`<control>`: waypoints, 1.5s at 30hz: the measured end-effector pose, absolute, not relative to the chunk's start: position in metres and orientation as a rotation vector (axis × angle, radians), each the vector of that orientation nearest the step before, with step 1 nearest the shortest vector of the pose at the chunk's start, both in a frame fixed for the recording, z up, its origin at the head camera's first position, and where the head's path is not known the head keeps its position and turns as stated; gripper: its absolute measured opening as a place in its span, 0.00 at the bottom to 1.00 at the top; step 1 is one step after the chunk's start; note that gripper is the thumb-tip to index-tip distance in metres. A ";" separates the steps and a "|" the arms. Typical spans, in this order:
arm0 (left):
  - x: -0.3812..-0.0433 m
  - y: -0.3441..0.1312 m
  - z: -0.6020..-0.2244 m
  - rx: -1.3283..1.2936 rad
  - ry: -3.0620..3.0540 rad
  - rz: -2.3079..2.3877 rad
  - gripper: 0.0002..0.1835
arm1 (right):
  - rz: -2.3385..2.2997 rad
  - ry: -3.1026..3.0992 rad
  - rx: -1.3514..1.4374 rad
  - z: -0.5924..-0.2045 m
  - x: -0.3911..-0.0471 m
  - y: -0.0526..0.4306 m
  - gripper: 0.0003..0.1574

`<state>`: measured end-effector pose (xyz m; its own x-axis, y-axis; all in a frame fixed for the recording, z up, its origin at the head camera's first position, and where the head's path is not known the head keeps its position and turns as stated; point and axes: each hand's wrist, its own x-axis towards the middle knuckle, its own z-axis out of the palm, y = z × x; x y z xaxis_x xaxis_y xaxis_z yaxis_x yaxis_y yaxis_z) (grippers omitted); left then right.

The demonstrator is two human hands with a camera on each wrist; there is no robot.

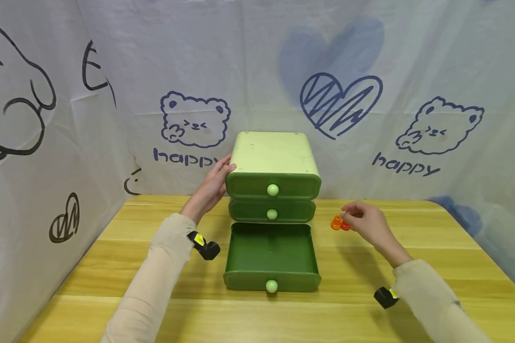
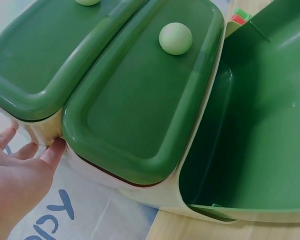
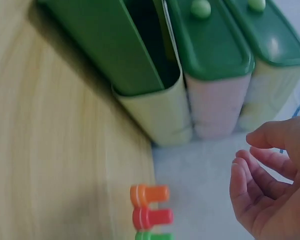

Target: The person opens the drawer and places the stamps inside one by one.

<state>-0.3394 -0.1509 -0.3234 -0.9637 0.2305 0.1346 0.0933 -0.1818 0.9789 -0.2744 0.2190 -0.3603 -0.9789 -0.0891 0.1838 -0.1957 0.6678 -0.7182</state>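
A small drawer cabinet (image 1: 274,152) with a cream top and green drawer fronts stands on the table. Its bottom drawer (image 1: 272,281) is pulled out and bare inside; the upper two are closed. My left hand (image 1: 210,188) touches the cabinet's left side, fingertips against the wall in the left wrist view. To the right of the cabinet, my right hand (image 1: 369,226) hovers with bent fingers and a gap between thumb and fingertips, holding nothing. Close to it stand small plastic peg-like pieces: an orange one (image 3: 150,194), a red one (image 3: 152,217) and a green one (image 3: 154,236).
The wooden table (image 1: 433,276) extends to both sides and in front of the cabinet. A white cloth (image 1: 257,71) with drawn bears and hearts hangs behind and at the sides. Round pale knobs (image 1: 272,190) stick out from the drawer fronts.
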 end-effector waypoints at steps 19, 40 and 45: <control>-0.338 -0.153 -0.321 0.371 1.942 2.328 0.41 | 1.286 -2.747 0.124 -0.398 -0.315 0.267 0.18; -0.340 -0.151 -0.322 0.360 1.946 2.322 0.40 | 1.412 -2.831 -0.036 -0.431 -0.324 0.279 0.28; -0.340 -0.151 -0.322 0.361 1.959 2.313 0.40 | 1.369 -2.858 -0.055 -0.434 -0.325 0.279 0.28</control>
